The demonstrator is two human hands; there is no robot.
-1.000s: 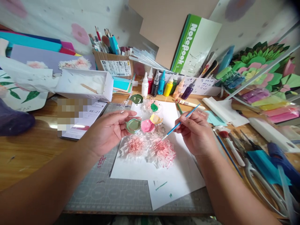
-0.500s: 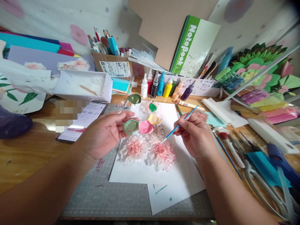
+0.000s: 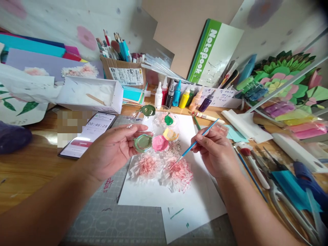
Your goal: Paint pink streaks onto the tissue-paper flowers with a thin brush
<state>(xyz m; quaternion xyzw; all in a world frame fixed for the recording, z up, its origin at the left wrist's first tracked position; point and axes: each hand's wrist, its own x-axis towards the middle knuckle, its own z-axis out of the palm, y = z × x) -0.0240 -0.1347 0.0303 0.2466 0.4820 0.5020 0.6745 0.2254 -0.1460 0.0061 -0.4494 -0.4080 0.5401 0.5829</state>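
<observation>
My left hand [image 3: 116, 147] grips the left edge of a clear paint palette [image 3: 160, 130], its thumb and fingers closed on the rim. The palette's wells hold green, pink, yellow-orange and dull olive paint. My right hand [image 3: 214, 147] pinches a thin blue paintbrush [image 3: 197, 139]. The brush tip meets or hovers just over the right pink-and-white paper flower [image 3: 177, 172]; contact cannot be made out. A second, paler paper flower [image 3: 146, 166] sits to its left. Both flowers lie on a white paper sheet [image 3: 138, 196] below the palette.
Several paint bottles [image 3: 183, 99] stand behind the palette. A phone [image 3: 87, 135] lies left of my left hand, near a white box [image 3: 89, 94]. On the right are scissors [image 3: 279, 194], a makeup-type brush [image 3: 252, 160] and a blue glue gun [image 3: 304, 174]. A grey cutting mat [image 3: 123, 222] lies underneath.
Both hands keep their holds and barely move. The view has shifted slightly, and the palette and flowers sit a little lower in the picture. The phone's timer has advanced one second.
</observation>
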